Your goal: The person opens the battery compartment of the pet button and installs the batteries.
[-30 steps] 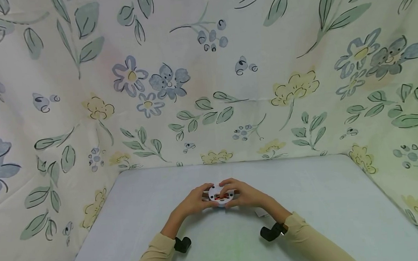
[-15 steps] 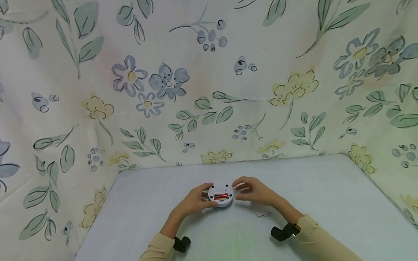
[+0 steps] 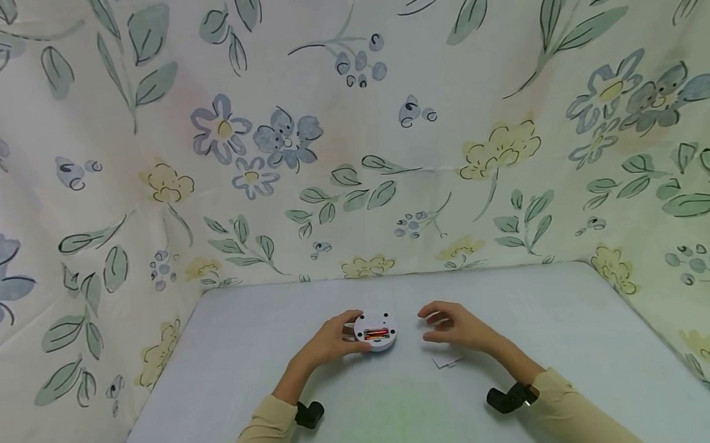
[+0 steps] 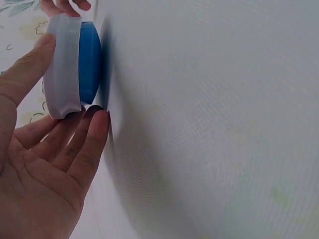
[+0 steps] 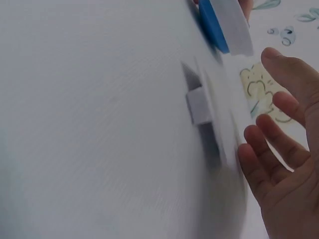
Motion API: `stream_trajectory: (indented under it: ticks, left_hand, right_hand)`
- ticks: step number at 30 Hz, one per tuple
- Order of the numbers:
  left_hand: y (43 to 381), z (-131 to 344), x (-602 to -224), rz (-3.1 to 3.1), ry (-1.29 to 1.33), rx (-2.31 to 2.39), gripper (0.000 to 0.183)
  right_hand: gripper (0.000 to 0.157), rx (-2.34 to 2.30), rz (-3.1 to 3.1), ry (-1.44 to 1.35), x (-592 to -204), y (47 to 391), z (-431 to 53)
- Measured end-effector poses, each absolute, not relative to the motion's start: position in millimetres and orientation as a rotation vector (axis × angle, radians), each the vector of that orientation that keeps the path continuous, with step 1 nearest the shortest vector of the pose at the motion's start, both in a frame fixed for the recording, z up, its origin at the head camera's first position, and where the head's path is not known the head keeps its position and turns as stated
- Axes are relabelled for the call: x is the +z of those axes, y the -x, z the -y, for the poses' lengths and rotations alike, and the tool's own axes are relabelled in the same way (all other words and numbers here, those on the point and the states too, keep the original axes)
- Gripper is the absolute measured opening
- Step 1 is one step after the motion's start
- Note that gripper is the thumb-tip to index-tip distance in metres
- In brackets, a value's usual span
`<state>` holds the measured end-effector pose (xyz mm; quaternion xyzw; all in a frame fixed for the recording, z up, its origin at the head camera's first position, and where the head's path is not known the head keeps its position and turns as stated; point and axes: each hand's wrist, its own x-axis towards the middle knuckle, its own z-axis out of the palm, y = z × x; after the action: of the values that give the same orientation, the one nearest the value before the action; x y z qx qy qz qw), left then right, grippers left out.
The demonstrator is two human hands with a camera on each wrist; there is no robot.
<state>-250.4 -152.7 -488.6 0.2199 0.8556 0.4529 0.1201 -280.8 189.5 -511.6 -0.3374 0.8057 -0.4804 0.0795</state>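
Well inside the tabletop edges, the left hand grips a round device.

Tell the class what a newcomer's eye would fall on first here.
A flowered cloth fills the background behind the table. Against the pale tabletop, red batteries show in the top of a round white device, which the left hand holds. To its right, the right hand hovers near a white piece on the table.
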Motion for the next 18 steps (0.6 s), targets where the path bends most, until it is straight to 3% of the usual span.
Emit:
stream_trajectory:
  ticks: [18]
  left_hand:
    - [249,152,-491,-2.503,-0.606,1.398,0.076]
  right_hand:
    - [0.058,-1.310,-2.663,0.991,-505,242,-216]
